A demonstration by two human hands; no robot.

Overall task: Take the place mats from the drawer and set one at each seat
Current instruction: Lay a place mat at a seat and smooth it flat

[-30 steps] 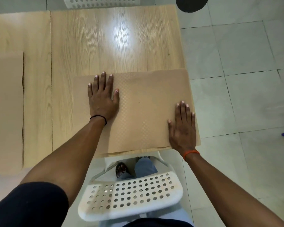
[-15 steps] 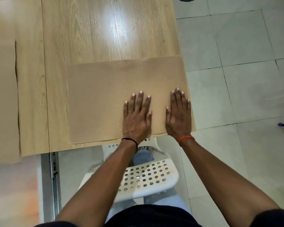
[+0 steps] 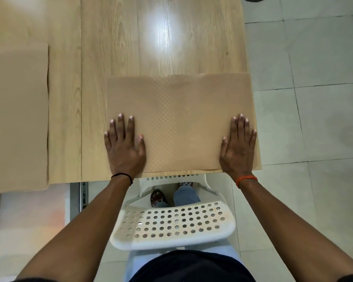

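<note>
Mat smoothing, hands now spread apart
Left hand (image 3: 125, 148) slid out to the place mat's (image 3: 181, 123) left edge, right hand (image 3: 238, 146) at right; both flat, fingers straight, pressing it on counter (image 3: 130, 47) before chair (image 3: 173, 224). Seat looks set.

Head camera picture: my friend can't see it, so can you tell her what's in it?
Two hands, the left hand and the right hand, press flat on a tan place mat at the near edge of a wooden table. A white chair with holes stands below, and another mat lies to the left.
</note>
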